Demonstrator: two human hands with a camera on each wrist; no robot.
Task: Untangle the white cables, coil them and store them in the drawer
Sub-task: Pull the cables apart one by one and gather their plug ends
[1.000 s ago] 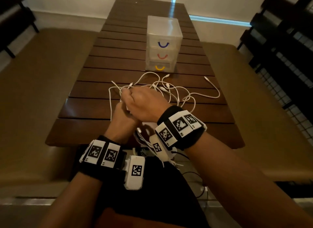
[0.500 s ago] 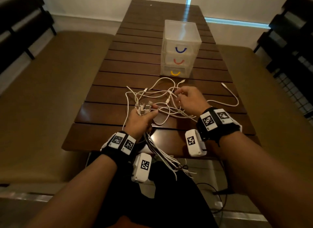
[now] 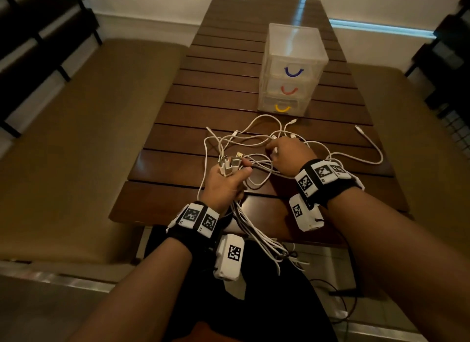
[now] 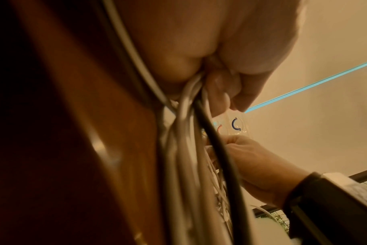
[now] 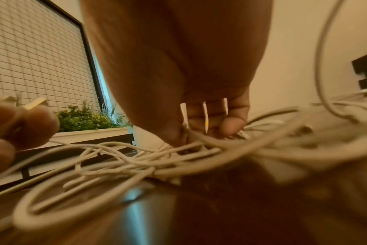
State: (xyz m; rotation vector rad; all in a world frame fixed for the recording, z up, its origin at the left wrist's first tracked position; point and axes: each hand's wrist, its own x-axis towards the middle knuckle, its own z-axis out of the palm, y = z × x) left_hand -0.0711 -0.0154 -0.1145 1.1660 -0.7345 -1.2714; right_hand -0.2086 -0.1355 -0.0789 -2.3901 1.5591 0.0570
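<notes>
A tangle of white cables (image 3: 244, 143) lies on the dark slatted table (image 3: 178, 128), with one loose end (image 3: 368, 143) trailing right. My left hand (image 3: 226, 179) grips a bunch of USB plugs (image 3: 229, 163) upright, and the gathered cable lengths (image 3: 256, 232) hang from it over the table's near edge. In the left wrist view the cables (image 4: 184, 149) run down out of the curled fingers (image 4: 218, 89). My right hand (image 3: 287, 156) rests on the tangle with fingers curled down into the strands (image 5: 149, 159). A clear three-drawer unit (image 3: 292, 69) stands behind, drawers closed.
Cushioned benches (image 3: 84, 138) flank the table on both sides. A dark slatted chair (image 3: 33, 49) stands at far left, a wire grid panel (image 5: 38, 54) and a planter (image 5: 88, 119) to the right. Dark cords (image 3: 338, 306) lie on the floor below.
My hands have parted: the right hand moved off the left fist and out to the right onto the tangle. The left hand still grips the plugs, lifted slightly.
</notes>
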